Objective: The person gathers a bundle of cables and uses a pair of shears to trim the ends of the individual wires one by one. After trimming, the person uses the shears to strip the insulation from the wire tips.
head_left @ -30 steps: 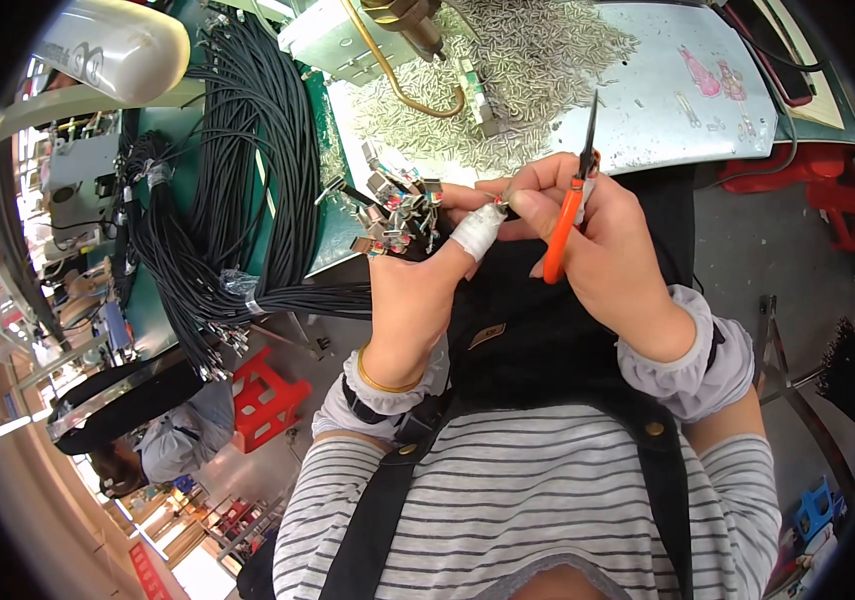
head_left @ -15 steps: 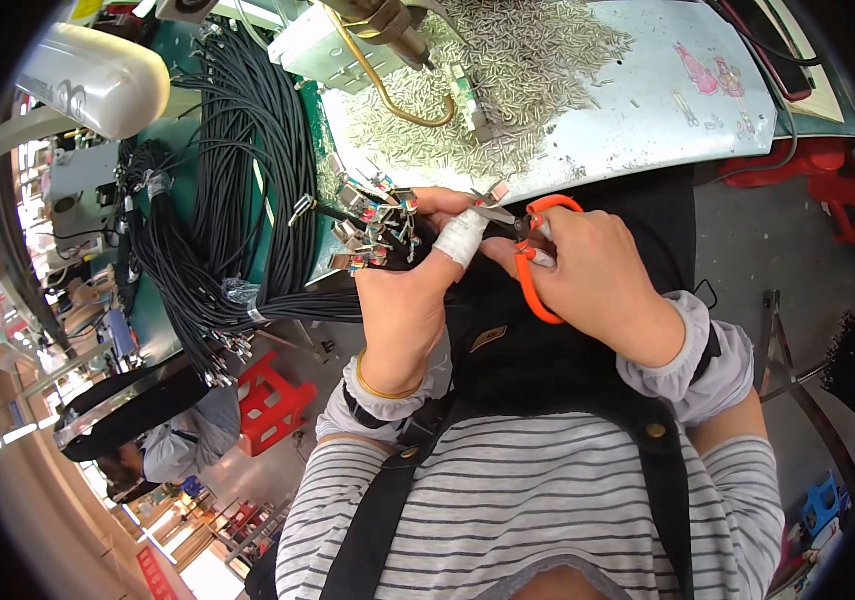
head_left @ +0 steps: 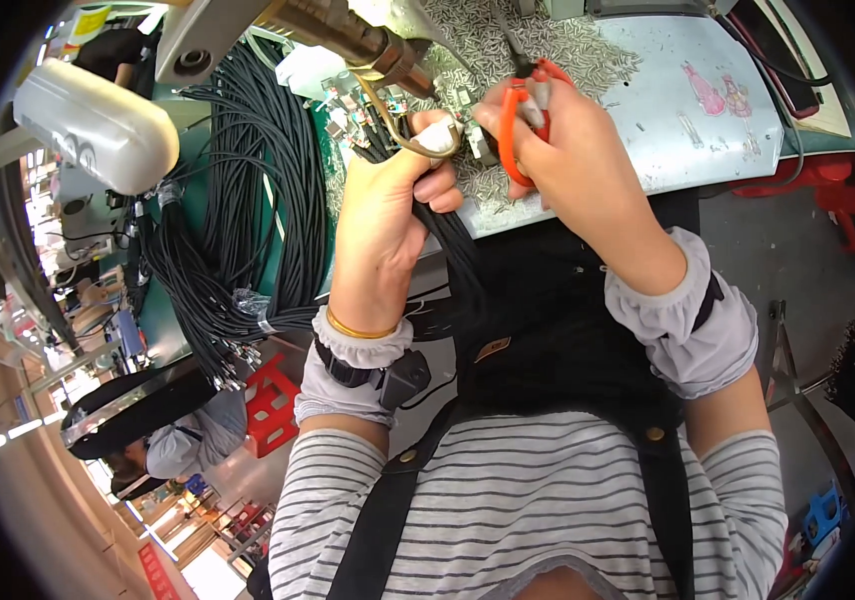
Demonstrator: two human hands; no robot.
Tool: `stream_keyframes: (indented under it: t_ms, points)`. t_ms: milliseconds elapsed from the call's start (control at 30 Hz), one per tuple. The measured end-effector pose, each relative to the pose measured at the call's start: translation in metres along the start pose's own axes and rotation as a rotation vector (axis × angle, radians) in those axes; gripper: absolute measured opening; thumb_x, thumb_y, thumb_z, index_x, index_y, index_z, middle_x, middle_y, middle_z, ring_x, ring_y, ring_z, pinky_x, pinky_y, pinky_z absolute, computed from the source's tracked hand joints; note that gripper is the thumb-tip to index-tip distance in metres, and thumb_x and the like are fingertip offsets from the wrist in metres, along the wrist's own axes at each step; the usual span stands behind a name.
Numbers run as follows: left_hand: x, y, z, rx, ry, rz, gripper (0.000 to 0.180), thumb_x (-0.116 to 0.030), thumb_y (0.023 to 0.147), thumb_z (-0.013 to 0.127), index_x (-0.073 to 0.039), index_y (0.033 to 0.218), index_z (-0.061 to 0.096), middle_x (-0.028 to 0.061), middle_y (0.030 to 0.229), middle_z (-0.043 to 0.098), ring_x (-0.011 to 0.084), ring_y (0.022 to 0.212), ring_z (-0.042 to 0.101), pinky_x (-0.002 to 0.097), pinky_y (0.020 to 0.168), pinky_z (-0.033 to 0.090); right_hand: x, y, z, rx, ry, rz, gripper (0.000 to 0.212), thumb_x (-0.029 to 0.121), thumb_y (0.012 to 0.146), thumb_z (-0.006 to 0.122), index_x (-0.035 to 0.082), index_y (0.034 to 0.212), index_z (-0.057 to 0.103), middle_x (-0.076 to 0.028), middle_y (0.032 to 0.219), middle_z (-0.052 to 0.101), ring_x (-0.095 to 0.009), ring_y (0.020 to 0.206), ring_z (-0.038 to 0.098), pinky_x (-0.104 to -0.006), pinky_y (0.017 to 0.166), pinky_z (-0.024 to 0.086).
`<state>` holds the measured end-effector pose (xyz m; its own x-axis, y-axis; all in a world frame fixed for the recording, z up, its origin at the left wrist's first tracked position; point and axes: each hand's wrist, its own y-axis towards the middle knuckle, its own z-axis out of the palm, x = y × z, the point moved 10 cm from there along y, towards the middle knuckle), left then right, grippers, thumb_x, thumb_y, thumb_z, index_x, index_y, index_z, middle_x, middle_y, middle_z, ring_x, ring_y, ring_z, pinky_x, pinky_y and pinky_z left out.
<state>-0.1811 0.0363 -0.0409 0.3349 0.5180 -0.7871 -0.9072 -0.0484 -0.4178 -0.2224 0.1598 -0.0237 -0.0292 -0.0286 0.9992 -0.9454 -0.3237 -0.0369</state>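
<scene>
My left hand (head_left: 383, 200), its thumb wrapped in white tape, is closed round a bundle of black cables (head_left: 453, 240). Metal connectors with coloured wires (head_left: 353, 115) top this bundle just beyond the hand. Orange-handled scissors (head_left: 518, 130) sit in my right hand (head_left: 588, 150), blades pointing away from me. Its thumb and fingertips are close to a small metal block under the machine's brass-coloured nozzle (head_left: 408, 70); whether they pinch anything cannot be made out. A curved copper-coloured tube passes in front of the taped thumb.
Small silvery metal pieces (head_left: 578, 60) lie heaped on a pale sheet (head_left: 668, 130). More black cables (head_left: 248, 170) cover the green table at left. A white cylinder (head_left: 98, 125) juts in at upper left. A red stool (head_left: 273, 405) and another person (head_left: 188, 440) are at lower left.
Both hands have moved away from my body, up to the machine over the metal pieces. The scissors have left the connector by my left thumb and swung to point away. The cable bundle came along.
</scene>
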Motion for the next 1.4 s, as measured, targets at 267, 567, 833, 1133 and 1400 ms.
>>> stream_keyframes:
  t_ms: [267, 567, 833, 1133, 1400]
  points:
    - [-0.002, 0.002, -0.001, 0.015, 0.015, -0.035, 0.008, -0.003, 0.079, 0.057, -0.004, 0.085, 0.052, 0.0002, 0.065, 0.047, 0.0051, 0.045, 0.034, 0.0206, 0.042, 0.029, -0.008, 0.007, 0.008, 0.066, 0.075, 0.019, 0.011, 0.011, 0.085, 0.051, -0.001, 0.083, 0.052, 0.001, 0.059, 0.045, -0.005, 0.045, 0.041, -0.0211, 0.041, 0.036]
    - [-0.007, 0.0, -0.002, -0.018, 0.023, 0.024, 0.007, -0.002, 0.079, 0.057, -0.004, 0.084, 0.052, 0.0015, 0.066, 0.048, 0.005, 0.044, 0.033, 0.0203, 0.041, 0.028, -0.01, 0.007, 0.007, 0.049, 0.02, -0.008, 0.007, 0.007, 0.084, 0.05, 0.001, 0.087, 0.05, 0.001, 0.059, 0.045, -0.005, 0.048, 0.041, -0.0203, 0.042, 0.036]
    - [-0.003, -0.01, 0.002, 0.0, 0.028, 0.013, 0.011, -0.002, 0.079, 0.057, 0.0, 0.089, 0.055, 0.0049, 0.07, 0.054, 0.0095, 0.048, 0.044, 0.0225, 0.045, 0.037, -0.008, -0.001, 0.002, 0.039, 0.087, -0.035, 0.011, 0.012, 0.085, 0.054, 0.001, 0.085, 0.05, 0.002, 0.059, 0.044, -0.005, 0.047, 0.04, -0.0208, 0.043, 0.036]
    - [0.003, -0.06, 0.007, -0.06, 0.36, 0.292, 0.016, -0.002, 0.078, 0.06, 0.003, 0.093, 0.057, 0.0074, 0.081, 0.06, 0.0156, 0.069, 0.058, 0.0261, 0.063, 0.048, 0.045, -0.043, -0.002, 0.022, -0.132, -0.271, 0.009, 0.004, 0.081, 0.058, -0.001, 0.088, 0.055, 0.0, 0.065, 0.052, -0.005, 0.053, 0.047, -0.0186, 0.047, 0.037]
    - [0.009, -0.066, 0.01, -0.016, 0.274, 0.23, 0.016, 0.002, 0.077, 0.061, 0.004, 0.092, 0.056, 0.0079, 0.081, 0.06, 0.0143, 0.071, 0.058, 0.0279, 0.065, 0.049, 0.049, -0.051, -0.007, 0.111, 0.096, -0.246, 0.002, 0.0, 0.077, 0.06, -0.001, 0.078, 0.058, 0.0, 0.065, 0.055, -0.004, 0.055, 0.047, -0.0176, 0.048, 0.034]
